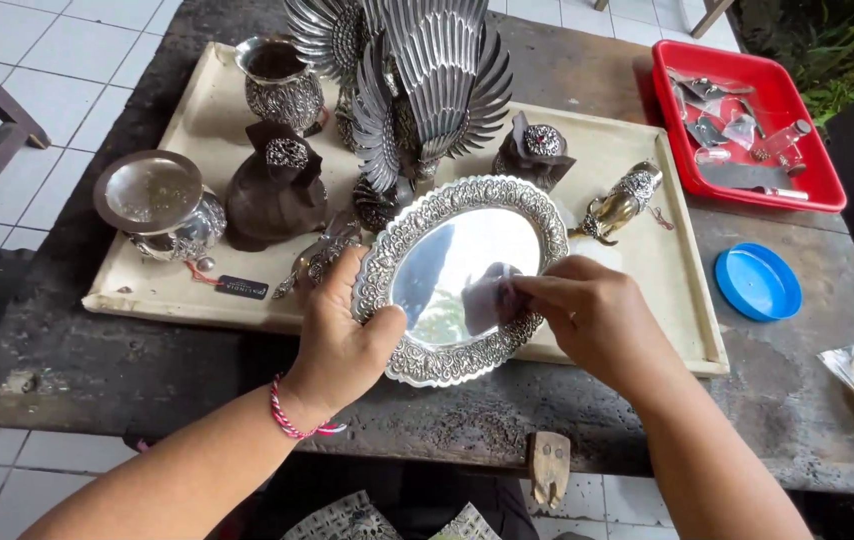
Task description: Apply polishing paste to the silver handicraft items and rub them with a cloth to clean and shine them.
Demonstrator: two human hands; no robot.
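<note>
— Both forearms come in from the bottom edge, the left one with a red-and-white cord bracelet [292, 418] at the wrist. What does the left hand [342, 335] have?

— Its fingers are clasped on the left rim of an oval silver plate [447, 262] with an embossed border, thumb on the front, tilting it up over the near edge of the cream tray [647, 262].

— And the right hand [597, 315]?

— Its fingers are pinched on a small cloth [492, 295], pressed against the plate's mirror-bright centre, right of the middle.

— So the plate sits between the two hands?

— Yes, touching both, above the dark stone bench [127, 365].

— What stands behind it?

— On the tray: a silver winged bird figure [427, 90], a silver vase [282, 85], a footed silver bowl [159, 205] and a small gold-toned figurine [619, 203]. To the right, a red tray [827, 185] of small bits and a blue lid [758, 281] rest on the bench.
</note>
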